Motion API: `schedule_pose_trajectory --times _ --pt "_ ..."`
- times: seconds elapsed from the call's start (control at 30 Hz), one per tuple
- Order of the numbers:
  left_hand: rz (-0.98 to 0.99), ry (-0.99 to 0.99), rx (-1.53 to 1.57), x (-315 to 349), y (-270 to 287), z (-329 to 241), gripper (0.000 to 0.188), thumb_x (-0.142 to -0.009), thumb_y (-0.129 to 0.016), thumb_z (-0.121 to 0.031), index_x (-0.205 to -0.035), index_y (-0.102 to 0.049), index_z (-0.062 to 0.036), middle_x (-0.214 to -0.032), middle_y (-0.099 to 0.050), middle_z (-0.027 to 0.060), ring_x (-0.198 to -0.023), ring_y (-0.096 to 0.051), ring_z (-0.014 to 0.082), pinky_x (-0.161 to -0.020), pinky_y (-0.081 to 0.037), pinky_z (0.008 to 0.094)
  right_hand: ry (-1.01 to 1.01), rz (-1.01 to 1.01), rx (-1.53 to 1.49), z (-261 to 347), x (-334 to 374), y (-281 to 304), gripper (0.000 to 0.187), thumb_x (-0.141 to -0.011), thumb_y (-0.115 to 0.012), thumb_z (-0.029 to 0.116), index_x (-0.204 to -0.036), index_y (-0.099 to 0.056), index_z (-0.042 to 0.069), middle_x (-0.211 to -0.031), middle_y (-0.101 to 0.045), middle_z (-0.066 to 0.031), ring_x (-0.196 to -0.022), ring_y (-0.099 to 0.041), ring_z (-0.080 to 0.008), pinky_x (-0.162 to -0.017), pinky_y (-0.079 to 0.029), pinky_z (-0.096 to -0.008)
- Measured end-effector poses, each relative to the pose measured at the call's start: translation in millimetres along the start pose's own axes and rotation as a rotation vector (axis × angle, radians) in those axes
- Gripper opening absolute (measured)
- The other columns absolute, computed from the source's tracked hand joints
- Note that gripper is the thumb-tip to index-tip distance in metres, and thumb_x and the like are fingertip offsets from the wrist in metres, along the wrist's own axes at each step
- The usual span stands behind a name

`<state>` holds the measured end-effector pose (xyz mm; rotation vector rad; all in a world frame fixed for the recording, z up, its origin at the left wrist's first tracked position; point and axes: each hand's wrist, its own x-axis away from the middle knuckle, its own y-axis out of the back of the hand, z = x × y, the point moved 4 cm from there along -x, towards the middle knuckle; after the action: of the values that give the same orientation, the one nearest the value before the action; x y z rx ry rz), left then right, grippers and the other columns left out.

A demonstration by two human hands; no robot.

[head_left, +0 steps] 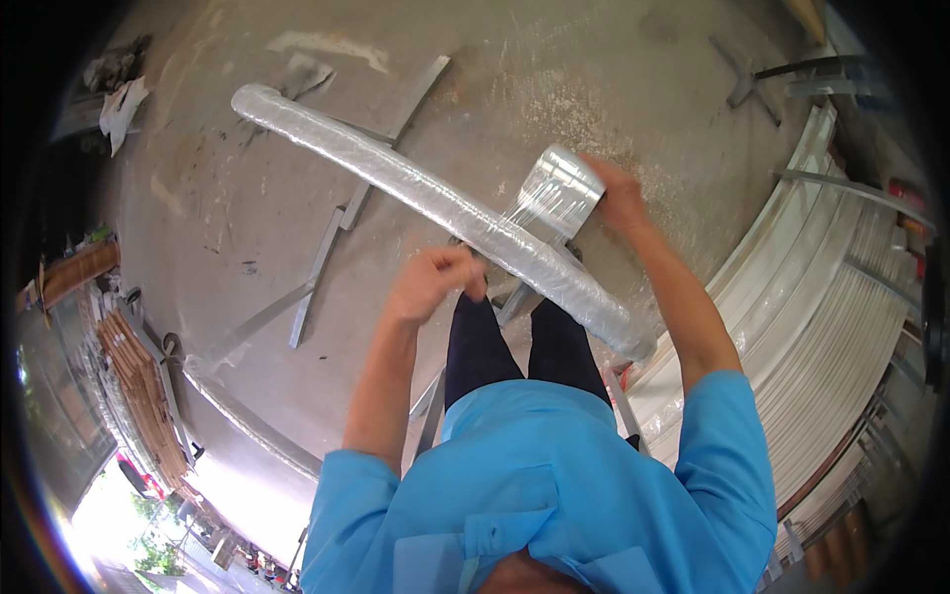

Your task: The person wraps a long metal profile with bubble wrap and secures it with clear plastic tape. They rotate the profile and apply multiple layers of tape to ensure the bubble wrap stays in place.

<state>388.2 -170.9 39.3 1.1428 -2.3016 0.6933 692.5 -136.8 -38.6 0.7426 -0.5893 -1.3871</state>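
Note:
A long bundle wrapped in clear, shiny film (pixel 406 193) slants from the far left down to the near right, in front of my legs. My right hand (pixel 618 196) grips the end of a roll of clear stretch film (pixel 562 193) beyond the bundle. A stretched sheet of film runs from the roll to the bundle's middle. On the near side of the bundle, my left hand (pixel 435 282) is closed with its fingers curled, and I see nothing in it. Whether its fingertips touch the wrapping I cannot tell.
Metal stand bars (pixel 366 193) lie under and beyond the bundle on the concrete floor (pixel 475 109). Long white profiles (pixel 792 337) are stacked at the right. Brown lengths (pixel 148 381) stand at the left, with another film-wrapped length (pixel 247 421) near them.

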Motion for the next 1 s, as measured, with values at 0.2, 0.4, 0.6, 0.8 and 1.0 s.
schedule_pose_trajectory --times 0.2,0.4,0.6,0.8,1.0 --pt "-0.291 -0.147 -0.430 -29 -19 132 0.052 -0.081 -0.074 -0.024 -0.123 -0.058 0.0023 -0.116 -0.066 0.0164 -0.110 -0.062 0.0240 -0.096 -0.047 0.0367 -0.194 0.618 -0.508 -22 53 -123 0.054 -0.082 -0.071 0.013 -0.134 -0.057 0.019 -0.130 -0.062 -0.0120 -0.116 -0.062 -0.0291 -0.099 -0.048 -0.0373" --pt "-0.200 -0.032 -0.281 4 -29 137 0.052 -0.082 -0.073 -0.027 -0.122 -0.058 0.0011 -0.104 -0.066 0.0171 -0.098 -0.062 0.0244 -0.088 -0.047 0.0333 -0.499 1.065 -0.539 -7 72 -121 0.075 -0.078 -0.075 0.011 -0.146 -0.044 0.019 -0.141 -0.053 -0.0130 -0.128 -0.052 -0.0286 -0.110 -0.037 -0.0376" --pt "-0.149 -0.107 0.129 68 -58 20 0.044 -0.089 -0.067 -0.031 -0.118 -0.060 0.0019 -0.102 -0.066 0.0077 -0.091 -0.061 0.0150 -0.083 -0.048 0.0316 -0.201 0.735 -0.529 65 43 56 0.103 -0.065 -0.078 0.006 -0.154 -0.028 0.018 -0.154 -0.036 -0.0132 -0.136 -0.043 -0.0325 -0.113 -0.036 -0.0421" --pt "-0.102 -0.091 0.309 -7 -87 -82 0.045 -0.097 -0.059 -0.038 -0.115 -0.062 0.0032 -0.099 -0.066 0.0079 -0.087 -0.061 0.0119 -0.078 -0.048 0.0266 0.454 0.187 0.281 167 43 150 0.081 -0.064 -0.078 0.009 -0.139 -0.050 0.015 -0.134 -0.055 -0.0116 -0.117 -0.057 -0.0315 -0.098 -0.050 -0.0414" --pt "-0.282 -0.393 0.106 -57 -85 -94 0.042 -0.096 -0.061 -0.036 -0.112 -0.064 0.0024 -0.100 -0.067 0.0094 -0.091 -0.065 0.0163 -0.079 -0.051 0.0276 0.274 -0.208 0.185 76 19 107 0.055 -0.073 -0.073 0.008 -0.127 -0.061 0.014 -0.120 -0.067 -0.0097 -0.106 -0.066 -0.0282 -0.087 -0.056 -0.0362"
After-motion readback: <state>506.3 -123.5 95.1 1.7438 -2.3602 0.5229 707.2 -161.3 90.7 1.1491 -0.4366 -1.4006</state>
